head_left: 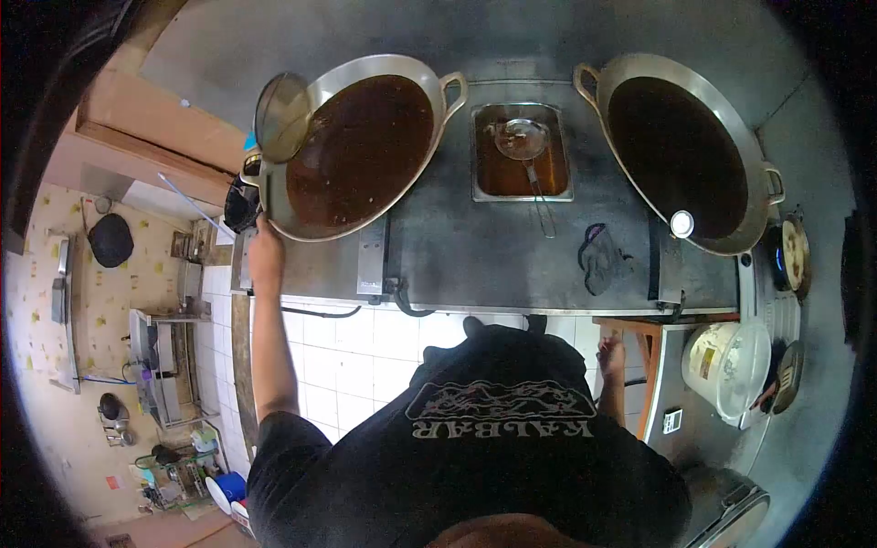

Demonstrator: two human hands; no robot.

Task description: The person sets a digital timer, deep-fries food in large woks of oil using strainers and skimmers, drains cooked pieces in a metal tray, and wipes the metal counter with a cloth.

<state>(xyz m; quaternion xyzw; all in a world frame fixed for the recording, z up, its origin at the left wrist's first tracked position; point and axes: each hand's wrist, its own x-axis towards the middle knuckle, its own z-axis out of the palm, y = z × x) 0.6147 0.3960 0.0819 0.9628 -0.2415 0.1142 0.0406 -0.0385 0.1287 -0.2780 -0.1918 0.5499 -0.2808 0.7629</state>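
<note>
At the left end of the counter, my left hand (264, 245) is closed beside the left handle of a large wok (370, 64) of dark brown liquid. What its fingers grip is hidden. A round mesh skimmer (282, 117) overlaps the wok's upper left rim, above that hand. Low beside my body, my right hand (611, 353) has its fingers loosely bent and apart, with nothing visible in it. Between the woks, a small strainer (522, 139) lies across a rectangular metal pan (479, 187) of brown liquid.
A second wok (756, 151) of dark liquid stands right, a small white-topped round object (681, 224) at its near rim. A crumpled black cloth (598, 260) lies on the counter (484, 265). A white bucket (722, 365) is at right; a black bag-like item (241, 206) sits left.
</note>
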